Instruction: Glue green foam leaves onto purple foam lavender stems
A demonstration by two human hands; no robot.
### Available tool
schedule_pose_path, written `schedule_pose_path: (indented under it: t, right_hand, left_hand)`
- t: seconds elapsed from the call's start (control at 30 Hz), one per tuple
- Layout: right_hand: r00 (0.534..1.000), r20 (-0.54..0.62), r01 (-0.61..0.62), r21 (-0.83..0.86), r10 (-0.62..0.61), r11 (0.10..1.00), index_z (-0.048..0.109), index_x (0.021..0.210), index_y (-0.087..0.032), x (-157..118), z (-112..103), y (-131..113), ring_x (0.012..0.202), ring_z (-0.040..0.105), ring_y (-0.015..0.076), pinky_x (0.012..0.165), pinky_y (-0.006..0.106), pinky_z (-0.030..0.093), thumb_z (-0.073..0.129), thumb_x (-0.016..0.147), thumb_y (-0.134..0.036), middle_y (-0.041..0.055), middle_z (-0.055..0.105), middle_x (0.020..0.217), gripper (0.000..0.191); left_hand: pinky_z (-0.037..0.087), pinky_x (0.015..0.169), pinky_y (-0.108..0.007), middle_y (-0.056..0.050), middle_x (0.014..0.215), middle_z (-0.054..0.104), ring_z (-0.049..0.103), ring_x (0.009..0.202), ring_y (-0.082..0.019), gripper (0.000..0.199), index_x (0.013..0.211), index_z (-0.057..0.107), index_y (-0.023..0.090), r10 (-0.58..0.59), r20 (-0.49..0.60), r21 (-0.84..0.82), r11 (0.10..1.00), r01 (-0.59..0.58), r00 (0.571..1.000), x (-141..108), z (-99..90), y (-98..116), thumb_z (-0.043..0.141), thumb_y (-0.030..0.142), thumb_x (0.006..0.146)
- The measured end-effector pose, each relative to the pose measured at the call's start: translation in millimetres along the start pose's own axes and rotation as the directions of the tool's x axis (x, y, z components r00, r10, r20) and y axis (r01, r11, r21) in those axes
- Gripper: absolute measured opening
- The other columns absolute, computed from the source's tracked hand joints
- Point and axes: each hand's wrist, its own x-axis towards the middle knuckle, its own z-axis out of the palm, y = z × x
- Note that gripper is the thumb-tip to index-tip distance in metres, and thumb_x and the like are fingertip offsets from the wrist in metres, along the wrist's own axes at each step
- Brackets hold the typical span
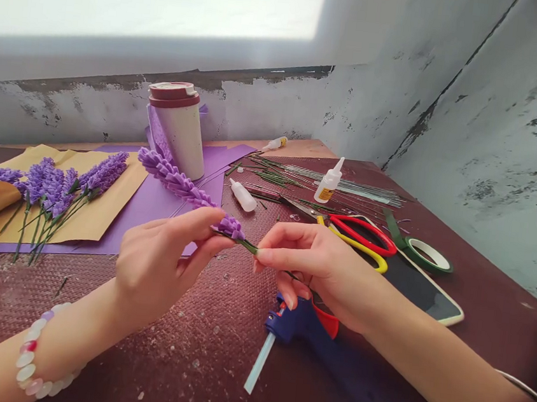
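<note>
My left hand [160, 266] pinches a purple foam lavender sprig [179, 182] near its lower end, where small purple petals [230, 226] meet a green wrapped stem [248, 246]. My right hand [310, 263] grips the stem further down, between thumb and fingers, and part of it is hidden there. The two hands are close together, with a short length of stem showing between them. The long purple flower head reaches up and away from my left hand, above the table. A beaded bracelet [34, 355] circles my left wrist.
Under my right hand lies a blue glue gun [294, 322] with a glue stick [258, 363]. Beyond are red-and-yellow scissors [363, 236], green tape [428, 256], a phone [413, 286], glue bottles [329, 182], wires [337, 186], a cup [177, 127] and lavender sprigs [53, 191] on kraft paper [104, 209].
</note>
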Motion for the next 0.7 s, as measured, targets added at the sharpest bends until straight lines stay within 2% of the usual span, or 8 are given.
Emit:
schedule_pose_path:
  t: [0.13,0.23,0.4,0.6,0.7]
  right_hand:
    - [0.994,-0.067,0.076,-0.146,-0.087,0.986,0.063,0.067,-0.019,-1,-1,0,0.038,0.051,0.0073,0.039,0.019,0.031,0.067,0.075,-0.022,-0.0072,0.05,0.044,0.01]
    - [0.985,-0.113,0.105,-0.226,-0.133,0.968,0.063,0.068,-0.019,-4,2,-5,0.039,0.05,0.0078,0.039,0.02,0.031,0.066,0.076,-0.022,-0.007,0.05,0.044,0.009]
    - [0.983,-0.128,0.104,-0.227,-0.135,0.968,0.062,0.071,-0.019,-7,6,-7,0.041,0.047,0.0072,0.039,0.019,0.033,0.064,0.079,-0.022,-0.0068,0.049,0.046,0.009]
    - [0.972,-0.134,0.147,-0.299,-0.194,0.943,0.063,0.074,-0.019,-8,6,-1,0.038,0.043,0.0085,0.04,0.021,0.034,0.049,0.089,-0.038,-0.0038,0.051,0.042,0.028]
    - [0.971,-0.146,0.13,-0.341,-0.189,0.931,0.063,0.083,-0.021,-11,8,-1,0.045,0.048,0.0104,0.042,0.022,0.039,0.052,0.087,-0.039,-0.003,0.055,0.05,0.021]
  left_hand:
    - [0.044,0.04,-0.022,0.007,0.056,0.068,0.058,0.039,-0.009,0.025,0.115,0.058,0.025,0.121,0.143,0.007,0.992,-0.123,0.982,5,-3.3,-3,0.053,0.021,0.091]
    - [0.045,0.042,-0.021,0.006,0.064,0.073,0.062,0.045,-0.009,0.022,0.109,0.063,0.026,0.065,0.173,-0.052,0.997,-0.057,0.983,8,-4.8,-4,0.053,0.02,0.091]
    - [0.053,0.052,-0.02,0.004,0.078,0.076,0.069,0.059,-0.011,0.021,0.103,0.066,0.025,-0.031,0.169,-0.131,0.99,0.054,0.985,10,-4.9,-1,0.058,0.016,0.087]
    - [0.053,0.057,-0.022,0.003,0.082,0.077,0.07,0.064,-0.012,0.018,0.101,0.068,0.024,-0.068,0.179,-0.144,0.985,0.095,0.981,9,-4.2,0,0.059,0.016,0.086]
    - [0.052,0.055,-0.023,0.001,0.08,0.077,0.069,0.063,-0.013,0.017,0.101,0.068,0.022,-0.038,0.173,-0.151,0.986,0.065,0.984,8,-3.5,-1,0.059,0.018,0.087]
